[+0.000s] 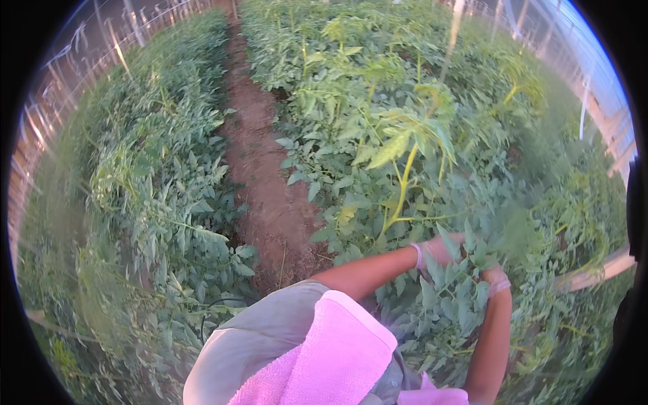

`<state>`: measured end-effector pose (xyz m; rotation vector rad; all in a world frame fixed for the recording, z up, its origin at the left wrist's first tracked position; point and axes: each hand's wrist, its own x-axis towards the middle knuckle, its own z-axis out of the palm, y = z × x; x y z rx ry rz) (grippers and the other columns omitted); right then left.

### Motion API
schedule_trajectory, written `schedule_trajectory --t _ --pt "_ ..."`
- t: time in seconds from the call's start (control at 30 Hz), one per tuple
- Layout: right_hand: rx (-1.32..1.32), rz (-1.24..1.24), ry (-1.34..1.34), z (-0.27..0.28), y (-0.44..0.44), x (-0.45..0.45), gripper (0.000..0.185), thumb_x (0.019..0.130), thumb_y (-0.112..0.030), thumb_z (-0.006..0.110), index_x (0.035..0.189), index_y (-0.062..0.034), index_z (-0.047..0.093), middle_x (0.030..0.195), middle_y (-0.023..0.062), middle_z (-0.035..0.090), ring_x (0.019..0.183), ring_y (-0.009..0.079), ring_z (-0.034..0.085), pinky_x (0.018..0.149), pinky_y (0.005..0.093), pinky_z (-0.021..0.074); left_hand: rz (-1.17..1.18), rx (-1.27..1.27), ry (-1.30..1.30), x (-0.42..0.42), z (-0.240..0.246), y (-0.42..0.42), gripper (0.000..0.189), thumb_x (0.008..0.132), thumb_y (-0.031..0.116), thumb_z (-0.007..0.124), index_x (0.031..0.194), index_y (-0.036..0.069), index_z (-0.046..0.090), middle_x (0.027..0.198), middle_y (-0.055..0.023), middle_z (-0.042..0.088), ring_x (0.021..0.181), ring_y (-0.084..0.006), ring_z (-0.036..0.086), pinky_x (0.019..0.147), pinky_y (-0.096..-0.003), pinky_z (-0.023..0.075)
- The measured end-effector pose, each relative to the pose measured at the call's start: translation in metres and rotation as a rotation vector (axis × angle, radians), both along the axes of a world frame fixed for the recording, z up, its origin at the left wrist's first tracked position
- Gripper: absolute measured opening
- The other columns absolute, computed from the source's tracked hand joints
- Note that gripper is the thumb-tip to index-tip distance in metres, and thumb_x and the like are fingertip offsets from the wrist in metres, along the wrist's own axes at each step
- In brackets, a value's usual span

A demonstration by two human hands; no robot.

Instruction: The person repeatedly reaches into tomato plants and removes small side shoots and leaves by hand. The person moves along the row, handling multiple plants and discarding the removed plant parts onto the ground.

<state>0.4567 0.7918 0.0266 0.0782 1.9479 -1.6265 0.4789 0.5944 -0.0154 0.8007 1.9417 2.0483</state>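
Both of my hands wear thin translucent gloves and reach in among leafy tomato plants (pixel 445 304). My left hand (pixel 439 251) is at the centre right, its fingers hidden behind leaves. Close to its right, my right hand (pixel 495 279) is bent inward, with leaves covering its fingertips. Whether either hand grips a stem cannot be told. A thick, pale green tomato stem (pixel 405 187) with drooping top leaves rises just beyond my left hand. A pink towel (pixel 339 354) hangs down in front of me.
A bare soil path (pixel 268 182) runs ahead between two dense plant rows. The left row (pixel 172 177) lies close beside it. A pale wooden piece (pixel 595 273) juts in at the right. Posts and strings (pixel 134 23) stand along the far edges, and plastic sheeting (pixel 582 40) is at the upper right.
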Motion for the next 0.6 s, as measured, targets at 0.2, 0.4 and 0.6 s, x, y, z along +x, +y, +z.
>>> schedule_trajectory --t 0.2,0.4,0.6 --pt "-0.201 -0.116 -0.035 0.014 -0.021 0.031 0.03 0.09 -0.031 0.057 0.108 -0.008 0.064 0.092 0.001 0.065 0.078 0.0142 0.061 0.065 0.0293 0.0479 -0.118 0.455 -0.063 0.027 -0.008 0.003 0.046 0.087 0.016 0.061 0.13 0.012 0.047 0.123 -0.0068 0.055 0.105 -0.0158 0.054 0.091 -0.0324 0.0468" --pt "0.273 0.292 0.456 -0.033 0.005 0.062 0.023 0.089 -0.024 0.063 0.104 -0.0054 0.061 0.084 0.001 0.062 0.07 0.0144 0.055 0.065 0.0277 0.0452 0.451 -0.277 0.464 0.018 -0.029 -0.001 0.04 0.091 0.019 0.058 0.128 0.009 0.047 0.117 -0.0065 0.058 0.105 -0.0198 0.058 0.093 -0.0369 0.048" --pt "0.361 -0.282 0.817 -0.002 -0.019 0.119 0.033 0.082 -0.01 0.068 0.115 -0.0052 0.063 0.091 0.0098 0.069 0.072 0.0199 0.059 0.072 0.0342 0.0476 0.217 0.224 0.148 0.018 -0.025 0.009 0.039 0.09 0.027 0.057 0.125 0.012 0.054 0.121 -0.0072 0.058 0.116 -0.0201 0.053 0.098 -0.0362 0.0413"
